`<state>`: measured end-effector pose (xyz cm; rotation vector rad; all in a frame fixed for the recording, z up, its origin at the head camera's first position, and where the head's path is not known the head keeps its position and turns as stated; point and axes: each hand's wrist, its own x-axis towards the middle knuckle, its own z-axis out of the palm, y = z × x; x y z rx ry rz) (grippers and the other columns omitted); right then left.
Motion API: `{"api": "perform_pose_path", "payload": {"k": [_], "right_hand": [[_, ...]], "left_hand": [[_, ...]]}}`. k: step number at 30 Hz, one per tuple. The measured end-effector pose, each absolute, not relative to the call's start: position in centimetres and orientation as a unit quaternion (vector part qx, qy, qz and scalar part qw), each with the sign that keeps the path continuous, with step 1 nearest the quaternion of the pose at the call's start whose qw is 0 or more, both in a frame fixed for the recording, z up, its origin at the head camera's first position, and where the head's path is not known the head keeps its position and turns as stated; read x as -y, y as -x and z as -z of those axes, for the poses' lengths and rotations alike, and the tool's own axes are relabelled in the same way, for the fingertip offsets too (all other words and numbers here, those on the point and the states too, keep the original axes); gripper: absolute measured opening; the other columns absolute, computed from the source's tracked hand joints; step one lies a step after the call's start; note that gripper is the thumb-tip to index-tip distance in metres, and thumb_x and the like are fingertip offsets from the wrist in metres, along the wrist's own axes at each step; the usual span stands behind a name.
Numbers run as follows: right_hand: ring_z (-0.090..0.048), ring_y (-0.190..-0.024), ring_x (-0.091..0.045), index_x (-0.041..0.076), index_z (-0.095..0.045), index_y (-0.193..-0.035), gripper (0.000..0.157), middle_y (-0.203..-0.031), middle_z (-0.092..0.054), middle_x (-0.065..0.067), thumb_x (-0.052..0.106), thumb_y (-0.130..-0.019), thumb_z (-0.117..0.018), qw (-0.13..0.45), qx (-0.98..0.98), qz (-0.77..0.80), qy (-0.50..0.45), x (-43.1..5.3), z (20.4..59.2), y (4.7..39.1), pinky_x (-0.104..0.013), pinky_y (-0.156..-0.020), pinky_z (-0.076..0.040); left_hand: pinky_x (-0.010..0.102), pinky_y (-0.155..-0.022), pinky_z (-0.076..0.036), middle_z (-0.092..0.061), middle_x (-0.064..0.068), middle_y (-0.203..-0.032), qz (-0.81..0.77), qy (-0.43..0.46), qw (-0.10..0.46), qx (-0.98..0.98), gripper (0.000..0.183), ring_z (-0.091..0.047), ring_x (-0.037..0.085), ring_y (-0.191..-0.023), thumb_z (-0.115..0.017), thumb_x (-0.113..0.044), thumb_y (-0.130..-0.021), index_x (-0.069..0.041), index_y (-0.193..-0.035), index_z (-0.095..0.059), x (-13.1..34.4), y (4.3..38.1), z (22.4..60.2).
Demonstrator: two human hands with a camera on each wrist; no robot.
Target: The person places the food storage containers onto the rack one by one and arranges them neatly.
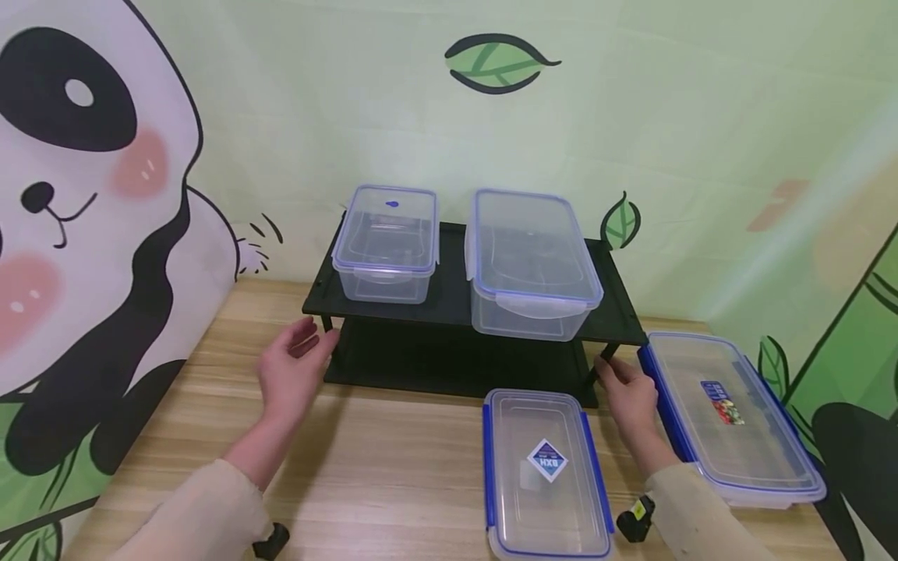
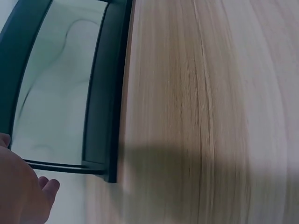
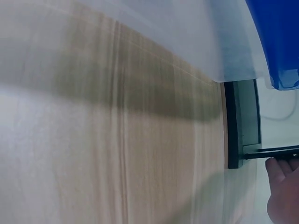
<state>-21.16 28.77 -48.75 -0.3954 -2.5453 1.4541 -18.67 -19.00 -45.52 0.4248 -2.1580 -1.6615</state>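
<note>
A black two-tier rack (image 1: 449,312) stands on the wooden table. On its upper shelf sit a smaller clear lidded food container (image 1: 387,245) at left and a larger one (image 1: 533,261) at right. My left hand (image 1: 295,366) is beside the rack's left front leg, fingers loosely bent, with nothing held; the left wrist view shows that hand (image 2: 28,191) just outside the leg. At the right front leg (image 3: 273,152), my right hand (image 1: 629,397) has its fingertips against or very near the leg; contact is hard to tell. In the right wrist view, the hand (image 3: 285,191) is partly cut off.
A clear container with blue clips (image 1: 547,475) lies in front of the rack. Another, larger blue-clipped one (image 1: 737,421) stands right of the rack, close by my right forearm. A panda-print cloth (image 1: 337,101) hangs behind the wooden table (image 1: 393,467).
</note>
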Motion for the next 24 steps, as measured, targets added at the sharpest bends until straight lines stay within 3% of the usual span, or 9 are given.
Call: {"api": "perform_pose_path", "payload": {"k": [4, 9, 12, 15, 18, 22, 24], "right_hand": [[-0.062, -0.133, -0.043, -0.001, -0.058, -0.151, 0.065, -0.146, -0.062, -0.025, 0.048, -0.109, -0.059, 0.083, 0.86, -0.486, 0.133, -29.0, 48.5, 20.7, -0.055, -0.113, -0.048], [-0.057, -0.14, -0.039, 0.006, -0.055, -0.155, 0.068, -0.152, -0.058, -0.022, 0.054, -0.107, -0.059, 0.066, 0.858, -0.491, 0.135, -29.3, 48.0, 19.8, -0.055, -0.117, -0.044], [-0.056, -0.141, -0.039, 0.006, -0.053, -0.157, 0.068, -0.156, -0.055, -0.021, 0.054, -0.108, -0.058, 0.057, 0.857, -0.494, 0.134, -29.2, 47.8, 19.2, -0.054, -0.118, -0.043], [-0.058, -0.14, -0.037, 0.006, -0.052, -0.157, 0.068, -0.159, -0.052, -0.02, 0.052, -0.109, -0.057, 0.056, 0.859, -0.493, 0.127, -29.1, 47.5, 18.6, -0.049, -0.115, -0.046], [-0.055, -0.144, -0.035, 0.006, -0.051, -0.158, 0.069, -0.162, -0.049, -0.017, 0.053, -0.108, -0.058, 0.056, 0.859, -0.495, 0.115, -29.3, 47.2, 17.8, -0.047, -0.115, -0.045], [-0.045, -0.152, -0.034, 0.005, -0.048, -0.159, 0.072, -0.164, -0.047, -0.016, 0.054, -0.107, -0.059, 0.042, 0.859, -0.499, 0.106, -29.4, 46.6, 16.8, -0.047, -0.118, -0.043], [-0.043, -0.153, -0.034, 0.005, -0.045, -0.161, 0.074, -0.166, -0.044, -0.016, 0.054, -0.108, -0.058, 0.027, 0.859, -0.5, 0.104, -29.5, 46.2, 16.3, -0.047, -0.117, -0.042]], "left_hand": [[0.039, -0.106, -0.055, -0.071, 0.014, -0.138, 0.599, -0.168, 0.206, 0.755, 0.052, -0.07, 0.029, -0.125, -0.082, -0.03, -0.096, -0.007, -0.141, -0.07, 18.4, 19.6, 46.2], [0.04, -0.108, -0.054, -0.073, 0.01, -0.137, 0.596, -0.195, 0.212, 0.75, 0.049, -0.071, 0.025, -0.123, -0.081, -0.033, -0.096, -0.01, -0.139, -0.072, 17.9, 20.4, 46.5], [0.037, -0.107, -0.054, -0.074, 0.008, -0.135, 0.592, -0.212, 0.213, 0.748, 0.047, -0.071, 0.023, -0.121, -0.08, -0.035, -0.097, -0.012, -0.137, -0.074, 17.8, 20.7, 46.4], [0.026, -0.101, -0.054, -0.076, 0.008, -0.13, 0.59, -0.223, 0.218, 0.745, 0.044, -0.072, 0.021, -0.118, -0.08, -0.036, -0.097, -0.013, -0.134, -0.076, 17.6, 21.0, 46.5], [0.017, -0.092, -0.049, -0.079, 0.009, -0.124, 0.582, -0.232, 0.23, 0.745, 0.04, -0.072, 0.011, -0.107, -0.08, -0.036, -0.097, -0.012, -0.128, -0.079, 17.5, 21.3, 46.7], [0.017, -0.091, -0.046, -0.08, 0.011, -0.119, 0.575, -0.24, 0.242, 0.744, 0.036, -0.067, 0.003, -0.096, -0.079, -0.036, -0.097, -0.011, -0.124, -0.081, 17.4, 21.6, 47.1], [0.018, -0.092, -0.046, -0.08, 0.012, -0.117, 0.576, -0.242, 0.246, 0.741, 0.036, -0.069, 0.005, -0.096, -0.079, -0.036, -0.097, -0.01, -0.122, -0.081, 17.3, 21.8, 47.2]]}}
